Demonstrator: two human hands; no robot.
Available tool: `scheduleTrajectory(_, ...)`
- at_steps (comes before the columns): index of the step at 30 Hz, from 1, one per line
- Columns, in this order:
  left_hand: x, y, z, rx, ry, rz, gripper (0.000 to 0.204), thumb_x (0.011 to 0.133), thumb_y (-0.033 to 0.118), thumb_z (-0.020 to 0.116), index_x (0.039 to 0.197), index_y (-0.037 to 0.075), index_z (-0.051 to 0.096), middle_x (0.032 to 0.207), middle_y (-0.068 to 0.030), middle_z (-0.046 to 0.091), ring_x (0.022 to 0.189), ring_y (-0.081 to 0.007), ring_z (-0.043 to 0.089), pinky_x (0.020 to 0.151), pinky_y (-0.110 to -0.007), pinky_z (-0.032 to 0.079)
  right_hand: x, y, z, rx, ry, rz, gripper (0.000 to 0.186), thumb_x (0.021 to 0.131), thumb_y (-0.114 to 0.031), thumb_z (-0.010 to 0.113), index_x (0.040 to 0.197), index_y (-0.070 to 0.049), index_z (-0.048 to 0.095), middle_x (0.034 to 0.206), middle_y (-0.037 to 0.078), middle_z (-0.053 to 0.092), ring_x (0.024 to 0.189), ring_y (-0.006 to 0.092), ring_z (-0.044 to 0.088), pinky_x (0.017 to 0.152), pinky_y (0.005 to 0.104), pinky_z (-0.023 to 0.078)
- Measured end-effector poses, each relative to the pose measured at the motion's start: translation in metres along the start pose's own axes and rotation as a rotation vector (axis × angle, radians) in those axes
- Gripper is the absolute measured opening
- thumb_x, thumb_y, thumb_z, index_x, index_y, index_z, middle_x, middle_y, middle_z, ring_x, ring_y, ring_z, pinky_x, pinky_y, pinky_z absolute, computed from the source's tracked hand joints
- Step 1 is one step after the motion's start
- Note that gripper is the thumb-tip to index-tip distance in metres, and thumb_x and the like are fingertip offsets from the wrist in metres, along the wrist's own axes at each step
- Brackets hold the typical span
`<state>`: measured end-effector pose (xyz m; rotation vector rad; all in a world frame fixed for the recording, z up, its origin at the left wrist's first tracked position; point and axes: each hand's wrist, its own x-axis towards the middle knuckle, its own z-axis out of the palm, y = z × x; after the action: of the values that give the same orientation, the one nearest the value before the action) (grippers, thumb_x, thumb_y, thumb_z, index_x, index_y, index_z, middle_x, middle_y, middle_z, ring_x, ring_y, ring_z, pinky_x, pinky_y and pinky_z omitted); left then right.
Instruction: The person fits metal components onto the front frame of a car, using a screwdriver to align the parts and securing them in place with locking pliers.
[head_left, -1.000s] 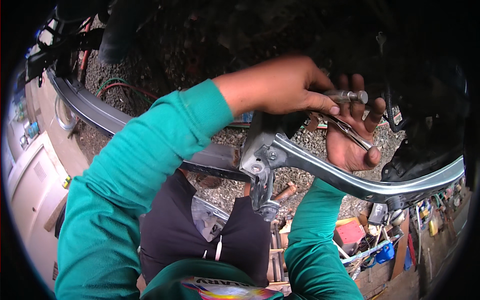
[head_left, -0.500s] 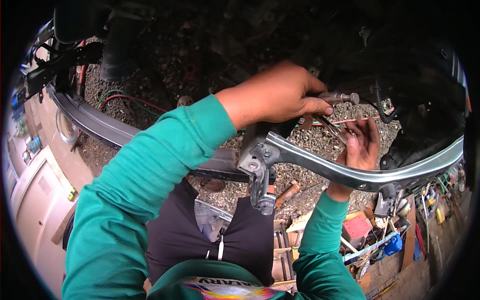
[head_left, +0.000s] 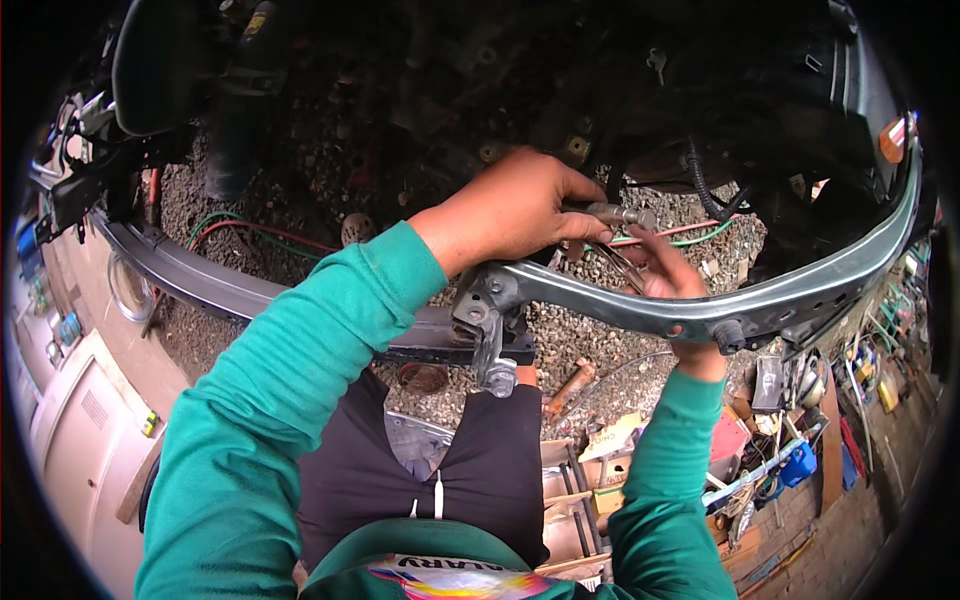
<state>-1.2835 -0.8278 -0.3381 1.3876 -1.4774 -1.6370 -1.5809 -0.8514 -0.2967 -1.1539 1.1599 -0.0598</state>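
Note:
My left hand (head_left: 520,205) reaches over a curved grey metal crossmember (head_left: 800,295) and pinches a short silver bolt-like piece (head_left: 622,213) between thumb and fingers. Just below and to the right, my right hand (head_left: 668,275) comes up from behind the crossmember, its wrist hidden by the bar. It holds a thin metal tool (head_left: 622,265) against its palm. The two hands are almost touching. Above them are dark vehicle parts and black hoses (head_left: 700,180).
A grey bracket with a bolt (head_left: 490,340) hangs from the crossmember over gravel ground (head_left: 590,340). Red and green wires (head_left: 250,232) run across the gravel at left. Boxes, a blue container (head_left: 797,465) and scattered tools lie at lower right. A white vehicle body (head_left: 80,420) is at left.
My right hand has dropped lower and closed up, now partly behind the crossmember. My left hand keeps its pinch on the silver piece. The view has shifted slightly.

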Motion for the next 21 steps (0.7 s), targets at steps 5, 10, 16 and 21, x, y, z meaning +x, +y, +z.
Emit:
scheduleTrajectory(5, -0.01, -0.007, -0.005, 0.009, 0.097, -0.057, 0.047, 0.085, 0.03, 0.093, 0.121, 0.002, 0.08, 0.106, -0.0151, 0.082, 0.102, -0.0237, 0.079, 0.089, -0.037, 0.06, 0.058, -0.066, 0.005, -0.169, -0.402, -0.109, 0.096, 0.096, -0.048, 0.079, 0.17, -0.006, 0.035, 0.167, 0.023, 0.042, 0.14, 0.0304, 0.057, 0.113, 0.0419, 0.05)
scheduleTrajectory(10, -0.044, -0.026, 0.007, -0.416, 0.208, -0.105, 0.078, 0.087, 0.012, 0.084, 0.156, -0.004, 0.05, 0.147, -0.0185, 0.065, 0.138, -0.0272, 0.063, 0.116, -0.04, 0.051, 0.082, -0.084, 0.021, -0.333, -0.604, -0.209, 0.094, 0.096, -0.054, 0.077, 0.168, -0.007, 0.039, 0.165, 0.024, 0.045, 0.152, 0.0369, 0.045, 0.127, 0.0465, 0.035)
scheduleTrajectory(16, -0.09, -0.028, 0.009, -0.721, 0.394, -0.091, 0.087, 0.085, 0.003, 0.071, 0.163, -0.006, 0.035, 0.159, -0.0264, 0.052, 0.152, -0.0318, 0.05, 0.124, -0.041, 0.042, 0.092, -0.091, 0.033, -0.207, -0.726, 0.018, 0.091, 0.095, -0.07, 0.069, 0.158, -0.008, 0.049, 0.148, 0.013, 0.056, 0.127, 0.0255, 0.061, 0.103, 0.0386, 0.051)
scheduleTrajectory(21, -0.172, -0.042, 0.026, -0.262, 0.132, -0.225, 0.116, 0.074, 0.013, 0.08, 0.17, -0.008, 0.017, 0.168, -0.0312, 0.038, 0.162, -0.0391, 0.034, 0.132, -0.043, 0.03, 0.077, -0.086, 0.028, 0.166, -0.507, 0.245, 0.097, 0.092, -0.079, 0.062, 0.154, -0.006, 0.052, 0.142, 0.009, 0.061, 0.116, 0.0165, 0.063, 0.083, 0.0252, 0.047)
